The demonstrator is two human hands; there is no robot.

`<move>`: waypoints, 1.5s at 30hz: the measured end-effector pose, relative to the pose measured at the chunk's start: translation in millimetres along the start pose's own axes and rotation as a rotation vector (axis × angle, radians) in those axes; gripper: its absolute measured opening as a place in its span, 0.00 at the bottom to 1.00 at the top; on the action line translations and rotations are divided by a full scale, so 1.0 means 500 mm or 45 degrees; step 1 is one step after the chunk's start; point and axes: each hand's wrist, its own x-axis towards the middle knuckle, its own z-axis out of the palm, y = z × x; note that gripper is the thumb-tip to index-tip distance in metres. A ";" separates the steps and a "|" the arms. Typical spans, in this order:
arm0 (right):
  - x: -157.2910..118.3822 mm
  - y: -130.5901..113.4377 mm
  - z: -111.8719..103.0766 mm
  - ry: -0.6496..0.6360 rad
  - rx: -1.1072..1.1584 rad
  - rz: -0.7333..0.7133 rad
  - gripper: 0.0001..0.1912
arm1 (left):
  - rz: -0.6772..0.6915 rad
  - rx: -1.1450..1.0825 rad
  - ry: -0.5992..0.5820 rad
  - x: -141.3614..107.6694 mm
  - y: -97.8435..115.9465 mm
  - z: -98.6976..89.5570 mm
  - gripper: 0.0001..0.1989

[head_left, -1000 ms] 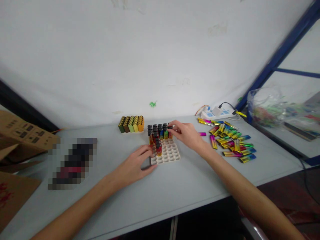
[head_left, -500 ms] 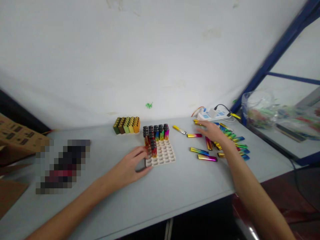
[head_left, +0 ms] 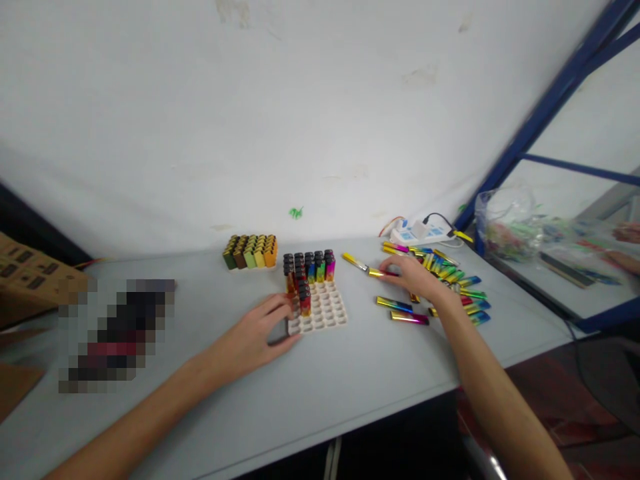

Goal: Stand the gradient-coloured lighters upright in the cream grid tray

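Note:
A white tray (head_left: pixel 327 310) with rows of small cups stands on the table, its back and left cups filled with upright, metallic-coloured lighters (head_left: pixel 320 268) with black tops. My left hand (head_left: pixel 257 330) holds the tray's left side, fingers near the red lighters and thumb at the front corner. To the right, my right hand (head_left: pixel 407 272) has its fingers and thumb closed on a gold-and-red lighter (head_left: pixel 375 272), which lies flat with its left end showing. Loose shiny lighters (head_left: pixel 450 272) are spread around and behind that hand, partly hidden by it.
Behind, near the wall, stands another full block of green, brown and orange lighters (head_left: pixel 250 253). A power strip (head_left: pixel 423 232) with cables lies at the back right. A cardboard box (head_left: pixel 40 273) is at the left, beside a blurred-out item. A blue metal frame (head_left: pixel 500 173) borders the right side.
My right hand has moved left and towards me, from a gold lighter near the back onto the gold-and-red one. My left hand stays at the tray. The view has shifted slightly.

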 end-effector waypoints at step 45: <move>0.014 -0.218 0.100 0.316 0.693 0.078 0.17 | -0.018 -0.015 -0.001 0.004 0.004 -0.004 0.04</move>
